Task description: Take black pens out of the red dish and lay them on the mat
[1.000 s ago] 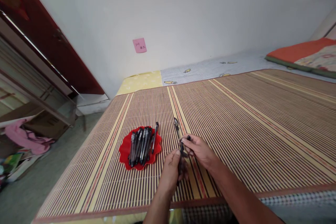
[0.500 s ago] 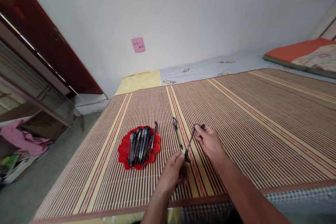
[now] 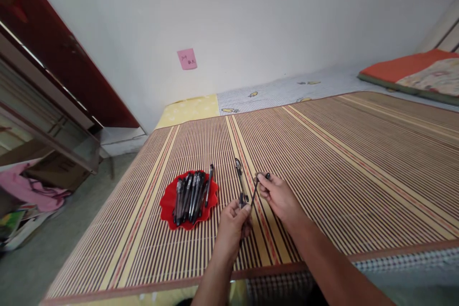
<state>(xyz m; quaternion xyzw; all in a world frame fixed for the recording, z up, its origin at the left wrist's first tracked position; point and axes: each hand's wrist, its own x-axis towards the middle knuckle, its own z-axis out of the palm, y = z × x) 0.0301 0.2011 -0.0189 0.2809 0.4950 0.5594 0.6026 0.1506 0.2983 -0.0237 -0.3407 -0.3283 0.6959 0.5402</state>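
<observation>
My left hand (image 3: 232, 224) is closed, thumb against fingers, on a short dark pen part (image 3: 241, 200) that pokes up past the fingertips. My right hand (image 3: 278, 195) pinches the upper end of a thin dark stick like a pen refill (image 3: 254, 192), slanting down toward my left thumb. Whether its lower end touches the left hand, I cannot tell. A second dark tip (image 3: 267, 176) shows at the right fingers. Just beyond my left hand lies a clear pen with a black cap (image 3: 239, 168). Left of it, a red scalloped dish (image 3: 165, 204) holds several black pens (image 3: 190, 198).
A striped bamboo mat (image 3: 315, 167) covers the bed under everything. A folded orange quilt (image 3: 398, 67) lies at the far right. On the white wall hangs a pink note (image 3: 187, 59). Pink cloth (image 3: 34, 189) and boxes stand on the floor at left.
My right hand has moved left, closer to my left hand. My left hand has shifted slightly left and turned, its dark pen part now pointing up. The dish and lying pen stay put.
</observation>
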